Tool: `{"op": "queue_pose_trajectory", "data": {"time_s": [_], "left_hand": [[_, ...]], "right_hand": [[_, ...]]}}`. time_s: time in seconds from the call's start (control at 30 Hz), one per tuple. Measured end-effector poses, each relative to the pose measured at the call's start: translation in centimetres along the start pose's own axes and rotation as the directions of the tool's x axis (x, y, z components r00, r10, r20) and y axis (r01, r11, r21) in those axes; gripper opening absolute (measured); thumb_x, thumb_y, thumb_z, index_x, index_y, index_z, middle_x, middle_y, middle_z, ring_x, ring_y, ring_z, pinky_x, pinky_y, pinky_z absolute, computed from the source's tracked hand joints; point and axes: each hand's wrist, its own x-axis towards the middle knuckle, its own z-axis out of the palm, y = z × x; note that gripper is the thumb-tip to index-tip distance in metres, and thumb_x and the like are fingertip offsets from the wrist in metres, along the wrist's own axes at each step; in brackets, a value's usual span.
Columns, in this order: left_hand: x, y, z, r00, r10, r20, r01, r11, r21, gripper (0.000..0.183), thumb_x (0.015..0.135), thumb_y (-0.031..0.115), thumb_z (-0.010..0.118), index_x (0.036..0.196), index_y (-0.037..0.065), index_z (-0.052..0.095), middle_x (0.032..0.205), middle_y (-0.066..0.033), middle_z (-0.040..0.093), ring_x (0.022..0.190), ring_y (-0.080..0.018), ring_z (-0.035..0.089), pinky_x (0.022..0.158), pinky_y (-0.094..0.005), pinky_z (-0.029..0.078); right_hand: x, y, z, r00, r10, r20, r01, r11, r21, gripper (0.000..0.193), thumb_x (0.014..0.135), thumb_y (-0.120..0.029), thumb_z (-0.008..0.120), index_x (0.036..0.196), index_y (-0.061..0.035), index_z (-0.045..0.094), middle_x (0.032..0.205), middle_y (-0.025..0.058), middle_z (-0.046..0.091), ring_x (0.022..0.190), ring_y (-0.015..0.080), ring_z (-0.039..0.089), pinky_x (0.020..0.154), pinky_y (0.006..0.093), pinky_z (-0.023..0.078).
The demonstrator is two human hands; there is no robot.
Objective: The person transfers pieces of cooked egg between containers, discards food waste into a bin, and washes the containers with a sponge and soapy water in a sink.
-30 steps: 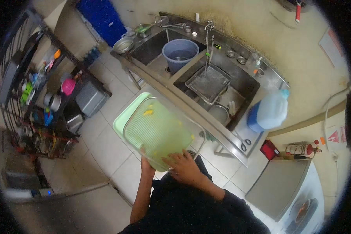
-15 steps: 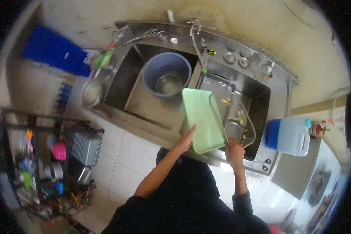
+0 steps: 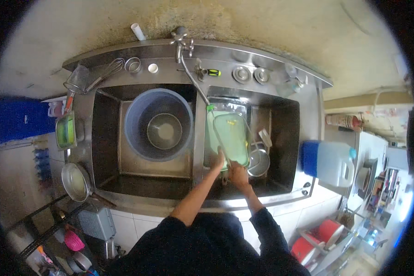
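I hold a clear rectangular tray [image 3: 232, 138] with yellow bits in it over the right basin of a steel double sink [image 3: 195, 138]. Under it lies a pale green board or lid [image 3: 211, 138]. My left hand [image 3: 218, 162] grips the near left edge of the tray and my right hand [image 3: 238, 174] grips its near right corner. The long tap spout [image 3: 195, 83] ends just above the tray's far left corner. A metal bowl [image 3: 260, 162] and a white utensil [image 3: 265, 137] lie beside the tray in the same basin.
The left basin holds a blue bucket [image 3: 158, 124] with a metal bowl inside. A whisk [image 3: 108, 73], cups and a green-handled tool [image 3: 211, 72] sit on the back ledge. A pan [image 3: 76, 181] and green sponge dish [image 3: 65, 131] are at left, a water jug [image 3: 329, 162] at right.
I turned from the floor toward the sink. The tray and green board went from in front of me down into the right basin, under the tap.
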Motion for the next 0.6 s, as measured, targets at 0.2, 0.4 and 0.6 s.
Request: {"op": "queue_pose_trajectory", "data": {"time_s": [0.2, 0.4, 0.6], "left_hand": [[2.3, 2.2, -0.4, 0.982, 0.183, 0.052, -0.155, 0.927, -0.34, 0.069, 0.097, 0.051, 0.038, 0.146, 0.004, 0.026, 0.149, -0.0186, 0.028, 0.136, -0.0308, 0.031, 0.112, -0.0427, 0.024], [14.9, 0.1, 1.5, 0.996, 0.087, 0.011, -0.086, 0.99, -0.115, 0.052, 0.094, 0.049, 0.045, 0.105, 0.001, 0.06, 0.108, -0.0161, 0.057, 0.093, -0.0283, 0.055, 0.083, -0.0418, 0.046], [14.4, 3.5, 4.5, 0.935, 0.211, -0.284, -0.247, 0.965, -0.094, 0.053, 0.093, 0.045, 0.051, 0.128, 0.006, 0.05, 0.132, -0.0135, 0.049, 0.12, -0.0331, 0.047, 0.102, -0.0437, 0.037]], "right_hand": [[1.8, 0.5, -2.8, 0.991, 0.104, 0.08, -0.13, 0.735, 0.666, 0.037, 0.099, -0.03, 0.047, 0.126, -0.0052, 0.055, 0.119, 0.0161, 0.062, 0.106, 0.0256, 0.06, 0.089, 0.0375, 0.047], [6.8, 6.8, -1.4, 0.817, 0.309, 0.487, -0.378, -0.351, 0.857, 0.045, 0.097, -0.036, 0.051, 0.128, -0.0043, 0.05, 0.112, 0.0116, 0.062, 0.098, 0.0253, 0.059, 0.086, 0.0348, 0.046], [11.8, 18.3, 7.6, 0.969, 0.24, -0.065, -0.109, 0.642, 0.759, 0.038, 0.094, -0.022, 0.054, 0.126, -0.0009, 0.053, 0.118, 0.017, 0.059, 0.104, 0.0287, 0.057, 0.085, 0.0372, 0.048]]}}
